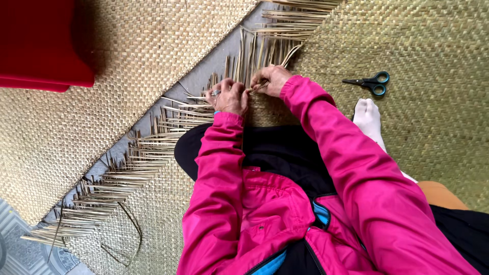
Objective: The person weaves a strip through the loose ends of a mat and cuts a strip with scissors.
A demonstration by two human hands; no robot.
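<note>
I sit on a woven straw mat (438, 132) whose loose, unwoven reed ends (153, 153) fringe its edge. My left hand (227, 95), in a pink sleeve with a ring on one finger, presses down on reed strips at the mat's edge. Close beside it, my right hand (271, 79) pinches a thin reed strip (288, 55) that curves up and away from the fringe. Both hands work at the same spot on the edge, almost touching.
A second woven mat (127, 61) lies across a narrow grey floor gap. Black-and-teal scissors (371, 82) rest on the mat to the right. A red object (41, 43) stands at top left. A white-socked foot (368, 118) lies near my right arm.
</note>
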